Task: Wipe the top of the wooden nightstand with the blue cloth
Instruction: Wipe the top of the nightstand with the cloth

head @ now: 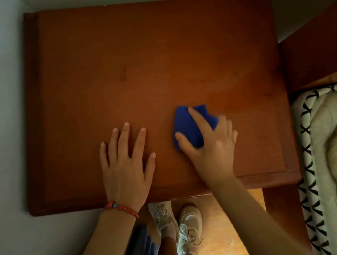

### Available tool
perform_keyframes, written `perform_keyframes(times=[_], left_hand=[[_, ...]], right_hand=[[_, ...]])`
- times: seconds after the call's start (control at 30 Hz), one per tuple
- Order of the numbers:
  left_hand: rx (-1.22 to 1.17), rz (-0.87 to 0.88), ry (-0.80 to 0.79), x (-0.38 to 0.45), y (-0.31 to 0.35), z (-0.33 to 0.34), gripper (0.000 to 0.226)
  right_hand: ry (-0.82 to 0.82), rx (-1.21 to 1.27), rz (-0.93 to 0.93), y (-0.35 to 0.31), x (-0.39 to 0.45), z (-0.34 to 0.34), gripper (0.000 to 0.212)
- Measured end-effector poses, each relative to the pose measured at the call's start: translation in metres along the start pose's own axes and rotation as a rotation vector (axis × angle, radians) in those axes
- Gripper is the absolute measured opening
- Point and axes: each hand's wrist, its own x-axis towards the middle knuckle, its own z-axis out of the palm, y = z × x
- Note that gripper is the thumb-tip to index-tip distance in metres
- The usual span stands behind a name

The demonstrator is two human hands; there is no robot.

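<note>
The wooden nightstand fills the middle of the head view, its reddish-brown top seen from straight above. A small crumpled blue cloth lies on the top, right of centre and toward the front edge. My right hand presses down on the cloth with fingers spread over it; part of the cloth is hidden under the palm. My left hand rests flat on the bare wood to the left of the cloth, fingers apart, holding nothing. A red bead bracelet circles the left wrist.
White walls close in behind and to the left of the nightstand. A bed with a wooden frame and folded blankets abuts the right side. My feet in white sneakers stand on wooden floor below the front edge.
</note>
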Motion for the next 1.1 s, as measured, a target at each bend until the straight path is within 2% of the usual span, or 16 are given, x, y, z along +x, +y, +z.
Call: perform_keyframes(times=[0.1,0.33,0.57,0.8,0.97,1.03,1.1], left_hand=[[-0.015,-0.002,0.019,-0.007,0.001,0.0,0.054],[-0.039,-0.014,0.063,-0.031,0.0,0.001,0.055],[-0.024,0.007,0.045,-0.049,-0.016,0.007,0.053],[-0.034,0.031,0.094,-0.05,-0.022,0.012,0.051],[-0.053,-0.027,0.114,-0.062,-0.044,0.009,0.051],[-0.053,-0.048,0.105,-0.067,-0.055,0.006,0.052],[-0.05,-0.05,0.1,-0.068,-0.064,0.002,0.052]], right_hand=[[-0.041,-0.009,-0.019,0.005,-0.053,-0.01,0.05],[-0.029,0.005,0.019,-0.011,0.009,0.005,0.05],[-0.007,0.003,0.016,0.004,-0.076,-0.007,0.051],[0.08,0.034,0.111,-0.021,-0.075,0.007,0.049],[-0.039,0.002,-0.054,-0.037,-0.08,0.016,0.049],[-0.004,-0.022,-0.023,-0.027,-0.079,0.011,0.049],[0.071,-0.008,0.095,-0.022,-0.082,0.007,0.05]])
